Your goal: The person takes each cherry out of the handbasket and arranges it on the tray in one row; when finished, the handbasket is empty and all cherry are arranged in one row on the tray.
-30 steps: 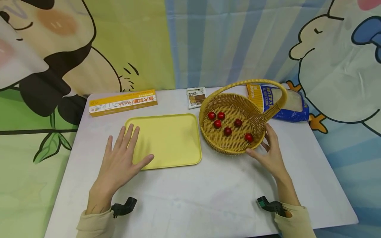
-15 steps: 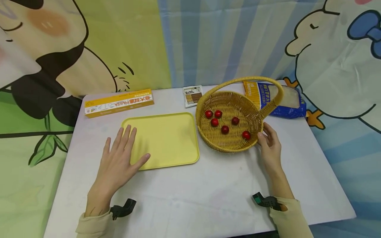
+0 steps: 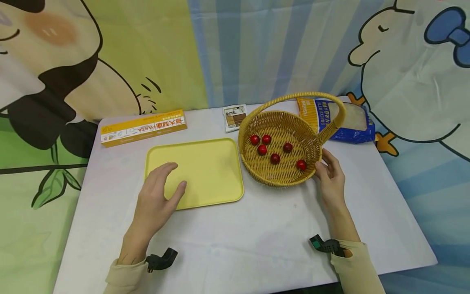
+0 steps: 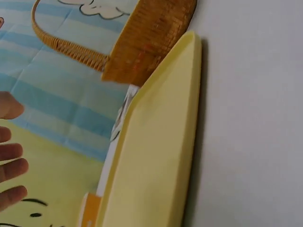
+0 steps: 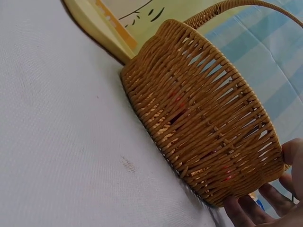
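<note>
Though partly hidden, right grip (image 3: 332, 177) seemingly holds basket (image 3: 284, 174).

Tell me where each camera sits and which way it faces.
Head: worn on the head, facing forward and down over table, tray and basket; left grip, right grip and sleeves show.
Left wrist: worn there, looking across tray toward basket; left fingers show.
Right wrist: worn there, looking at basket's side; right fingers show.
Both wrist views share tray and basket.
</note>
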### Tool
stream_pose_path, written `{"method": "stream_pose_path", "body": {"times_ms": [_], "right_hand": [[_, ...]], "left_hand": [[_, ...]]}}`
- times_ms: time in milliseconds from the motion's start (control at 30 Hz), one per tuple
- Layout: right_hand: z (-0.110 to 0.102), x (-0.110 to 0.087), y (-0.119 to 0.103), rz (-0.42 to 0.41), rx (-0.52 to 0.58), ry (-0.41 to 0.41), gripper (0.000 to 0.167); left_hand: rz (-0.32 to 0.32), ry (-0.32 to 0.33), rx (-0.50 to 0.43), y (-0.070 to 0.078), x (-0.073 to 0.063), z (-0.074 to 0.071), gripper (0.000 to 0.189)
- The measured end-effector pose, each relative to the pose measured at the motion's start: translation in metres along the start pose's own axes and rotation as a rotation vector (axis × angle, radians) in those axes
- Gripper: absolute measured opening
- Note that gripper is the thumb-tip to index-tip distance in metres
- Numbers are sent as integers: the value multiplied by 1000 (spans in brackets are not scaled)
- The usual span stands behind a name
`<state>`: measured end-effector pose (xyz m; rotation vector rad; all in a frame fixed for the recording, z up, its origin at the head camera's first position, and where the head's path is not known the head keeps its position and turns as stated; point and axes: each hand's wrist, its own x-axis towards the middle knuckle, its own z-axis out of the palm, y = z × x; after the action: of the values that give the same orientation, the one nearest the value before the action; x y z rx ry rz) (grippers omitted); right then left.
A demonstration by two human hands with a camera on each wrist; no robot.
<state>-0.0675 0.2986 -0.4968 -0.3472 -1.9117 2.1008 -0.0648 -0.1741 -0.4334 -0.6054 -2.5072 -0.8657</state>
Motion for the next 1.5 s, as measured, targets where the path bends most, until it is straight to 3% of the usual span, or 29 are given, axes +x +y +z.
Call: {"method": "stream_pose_path", "body": {"times_ms": [200,300,533,700,900,1033,1267,1500], "right_hand": [[0,-1,1,-2,4,29,51],[-1,-1,2,-1,11,33,51],[1,0,1,-6,4,18,51],[0,0,1,-5,-8,13,51],[-1,0,3,-7,-14,5,51],[-1,1,4,-19,-13,6,51],[-1,0,6,-25,-5,3,51],[-1,1,5,-27,-23,1,51]], "left_hand": [[14,112,-198,12,12,28,32],[8,128,-283,20,20,43,26],[-53,64,-517,45,39,72,19],[-58,14,-644,66,55,89,18],[-25,-35,-668,94,71,107,16],[-43,-74,-674,107,80,124,15],[-216,-151,-759,118,90,150,23],[-363,-287,-691,121,103,164,32]]}}
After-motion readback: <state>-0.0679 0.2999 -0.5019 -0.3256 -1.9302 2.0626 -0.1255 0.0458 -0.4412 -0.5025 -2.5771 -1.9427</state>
